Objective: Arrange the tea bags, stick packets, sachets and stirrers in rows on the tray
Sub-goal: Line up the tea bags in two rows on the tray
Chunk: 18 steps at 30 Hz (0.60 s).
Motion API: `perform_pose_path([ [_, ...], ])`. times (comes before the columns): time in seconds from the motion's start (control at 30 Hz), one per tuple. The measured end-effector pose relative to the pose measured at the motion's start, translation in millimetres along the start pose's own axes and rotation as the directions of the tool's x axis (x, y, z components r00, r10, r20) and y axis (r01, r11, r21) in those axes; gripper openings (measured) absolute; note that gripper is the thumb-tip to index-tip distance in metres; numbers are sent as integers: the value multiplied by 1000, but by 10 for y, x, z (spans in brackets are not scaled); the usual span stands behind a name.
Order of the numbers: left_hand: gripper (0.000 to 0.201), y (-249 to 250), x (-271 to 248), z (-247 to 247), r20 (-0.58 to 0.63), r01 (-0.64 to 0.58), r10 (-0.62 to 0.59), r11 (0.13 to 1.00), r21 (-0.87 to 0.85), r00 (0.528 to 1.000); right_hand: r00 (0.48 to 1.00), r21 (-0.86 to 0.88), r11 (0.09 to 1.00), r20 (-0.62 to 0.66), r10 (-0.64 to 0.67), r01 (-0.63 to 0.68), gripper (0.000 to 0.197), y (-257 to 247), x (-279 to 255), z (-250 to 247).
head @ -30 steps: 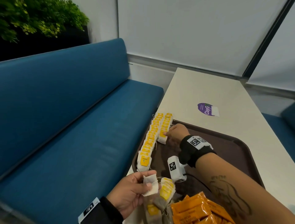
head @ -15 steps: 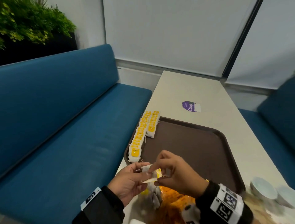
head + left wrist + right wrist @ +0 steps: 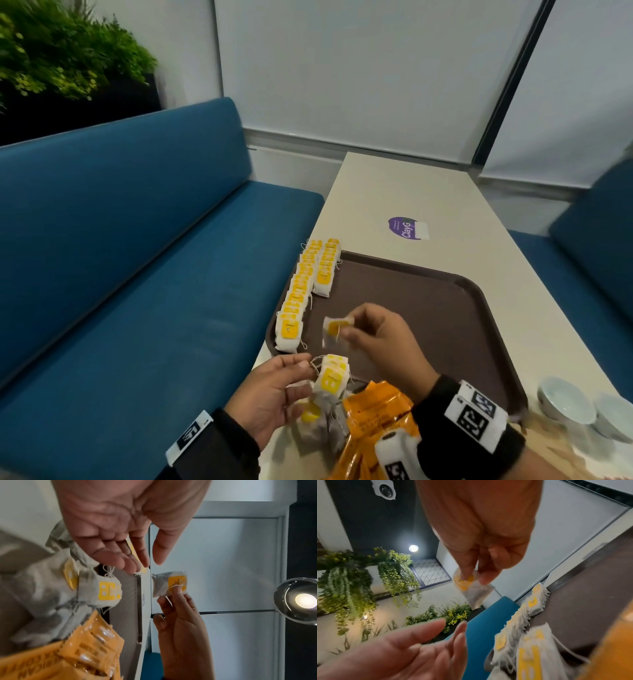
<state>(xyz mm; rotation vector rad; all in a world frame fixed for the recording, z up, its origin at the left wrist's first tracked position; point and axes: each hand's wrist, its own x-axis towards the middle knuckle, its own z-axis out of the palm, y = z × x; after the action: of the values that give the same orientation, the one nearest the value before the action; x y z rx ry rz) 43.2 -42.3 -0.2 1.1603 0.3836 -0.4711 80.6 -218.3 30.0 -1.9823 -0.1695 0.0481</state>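
Tea bag [image 3: 337, 329] pinched in right hand [image 3: 380, 337], left hand [image 3: 274, 394] loosely open by the pile; it probably extends the shorter row [image 3: 327, 270] on the tray [image 3: 445, 308].

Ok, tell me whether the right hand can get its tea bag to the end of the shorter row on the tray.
Probably yes. The right hand pinches one tea bag above the brown tray, and bare tray lies between it and the shorter row. The left hand sits nearer the person, out of that path.
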Motion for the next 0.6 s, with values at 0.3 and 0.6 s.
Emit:
perform_pose_path([
  [0.3,15,64,234,-182,-147,-103,146,958,267,978,928,-65,926,9,373,-372,23,142,1284,33],
  [0.6,15,133,305,-208,-154,-50,96,959,278,983,847,-294,818,48,529,-495,24,466,1846,190],
])
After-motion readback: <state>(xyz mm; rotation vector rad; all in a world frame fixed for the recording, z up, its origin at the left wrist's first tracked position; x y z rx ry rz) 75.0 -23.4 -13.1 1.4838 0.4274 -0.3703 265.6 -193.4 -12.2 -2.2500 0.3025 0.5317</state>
